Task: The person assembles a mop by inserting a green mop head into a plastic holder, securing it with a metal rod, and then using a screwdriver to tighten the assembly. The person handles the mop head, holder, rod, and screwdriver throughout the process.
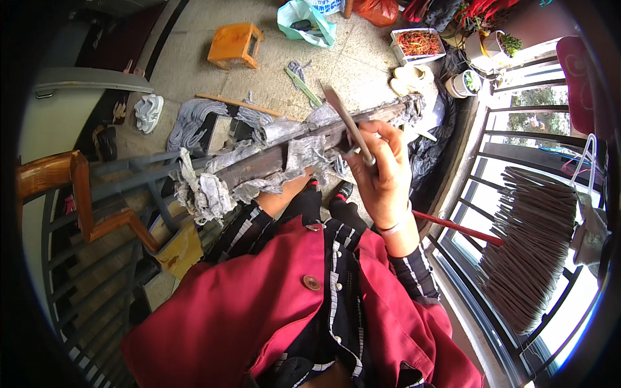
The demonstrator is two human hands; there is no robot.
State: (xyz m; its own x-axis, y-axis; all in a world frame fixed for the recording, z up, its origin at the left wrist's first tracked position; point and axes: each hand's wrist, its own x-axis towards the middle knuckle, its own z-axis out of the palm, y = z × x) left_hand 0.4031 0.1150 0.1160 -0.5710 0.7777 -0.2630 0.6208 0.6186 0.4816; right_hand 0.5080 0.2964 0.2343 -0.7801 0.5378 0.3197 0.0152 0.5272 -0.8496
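A long dark wooden bar (255, 167), with ragged grey cloth strips (210, 197) hanging from it, lies crosswise in front of me. It looks like a worn mop head. My right hand (381, 171) is closed around a slim, pointed knife-like tool (346, 116), whose tip points up and to the left above the bar. From below, my left forearm (284, 196) reaches behind the bar. The bar and its cloth hide my left hand, so its grip does not show.
Bundles of grey mop strands (191, 123) and a thin wooden stick (242, 105) lie on the tiled floor. Farther off are an orange stool (233, 44), a teal bag (309, 32) and a box of red chillies (417, 44). A broom (533, 249) stands by the barred window; a metal railing (129, 174) runs left.
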